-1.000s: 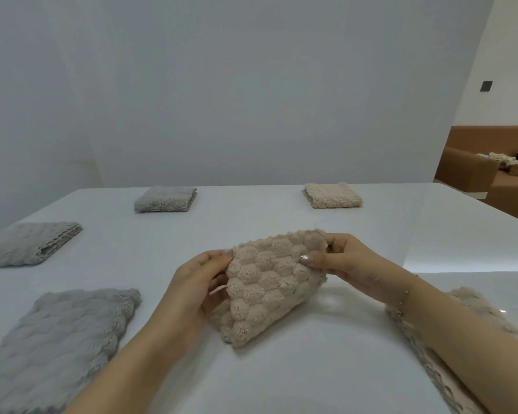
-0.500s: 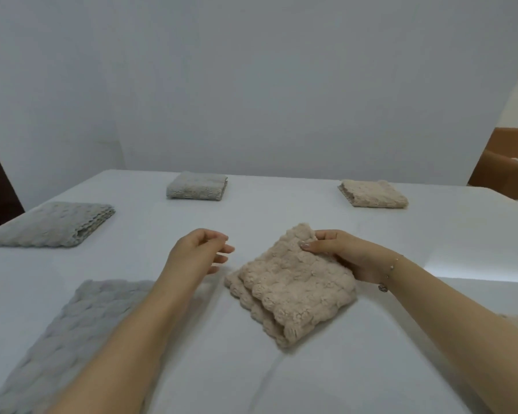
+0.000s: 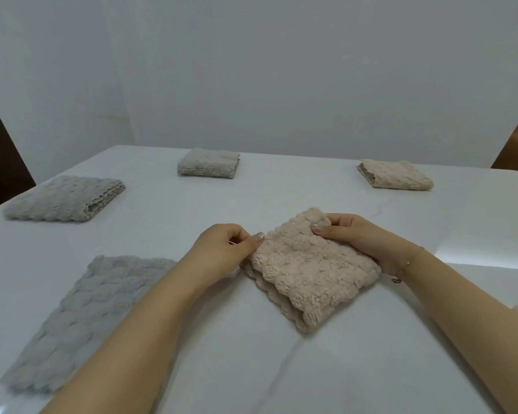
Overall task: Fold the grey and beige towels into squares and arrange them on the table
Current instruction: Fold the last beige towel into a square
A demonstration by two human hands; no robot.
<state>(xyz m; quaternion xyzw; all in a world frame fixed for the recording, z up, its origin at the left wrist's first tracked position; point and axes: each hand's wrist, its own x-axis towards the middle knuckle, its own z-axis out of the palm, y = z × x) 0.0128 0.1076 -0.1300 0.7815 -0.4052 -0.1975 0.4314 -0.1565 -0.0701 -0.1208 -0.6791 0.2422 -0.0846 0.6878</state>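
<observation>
— What is the beige towel (image 3: 308, 267) like?
— Thick, fluffy, with a quilted bubble weave; it is folded into a rough square, layered scalloped edges showing along its near-left side. It lies on the glossy white surface (image 3: 356, 369), right in front of the person.
— And the hands?
— The left hand (image 3: 222, 249) pinches the towel's left corner, fingers curled. The right hand (image 3: 353, 239) pinches the far corner between thumb and curled fingers.
— Other towels?
— A flat grey towel (image 3: 81, 321) at near left, a half-folded grey one (image 3: 66, 198) beyond it, a small grey square (image 3: 209, 162) and a small beige square (image 3: 396, 174) at the far side.
</observation>
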